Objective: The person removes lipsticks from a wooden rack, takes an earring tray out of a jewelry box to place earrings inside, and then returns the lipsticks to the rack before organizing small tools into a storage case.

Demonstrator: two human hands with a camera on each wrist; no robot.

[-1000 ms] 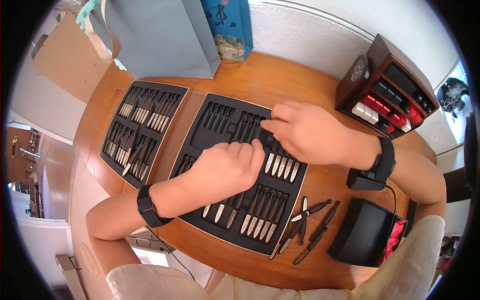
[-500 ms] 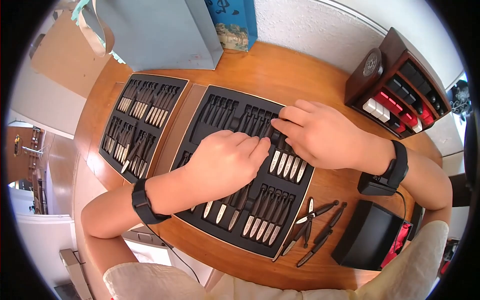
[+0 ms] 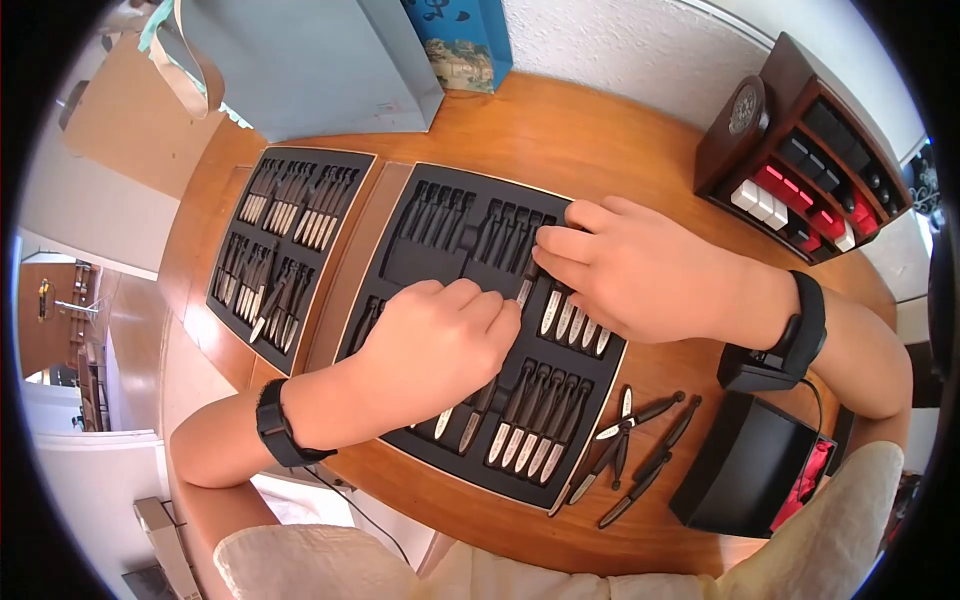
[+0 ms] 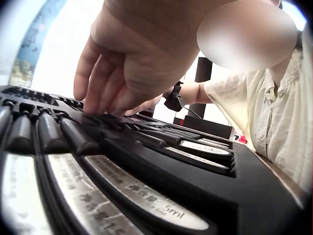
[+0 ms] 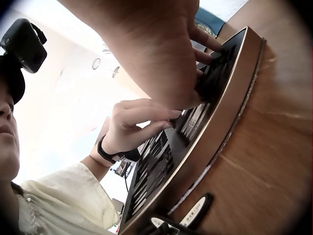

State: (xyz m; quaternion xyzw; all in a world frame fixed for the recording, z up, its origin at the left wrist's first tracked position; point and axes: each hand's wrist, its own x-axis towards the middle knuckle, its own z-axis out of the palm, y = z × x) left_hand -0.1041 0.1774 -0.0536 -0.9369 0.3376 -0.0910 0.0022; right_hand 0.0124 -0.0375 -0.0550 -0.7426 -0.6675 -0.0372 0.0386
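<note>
At frame centre, the left hand (image 3: 435, 340) pinches a labelled tube (image 3: 525, 291) over the black tray (image 3: 412, 268); whether the right hand (image 3: 640, 265) grips cannot be told; the tray's moulding presumably keeps tubes aligned.

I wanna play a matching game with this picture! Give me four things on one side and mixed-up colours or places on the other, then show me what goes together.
Things:
1. Right hand
2. Loose little sticks
3. Tall paper bag
4. Shelf rack

Colours and places:
A. Grey-blue
B. On the table, beside the black box
C. Dark brown
D. Over a black tray

Right pairs: 1-D, 2-B, 3-A, 4-C.
</note>
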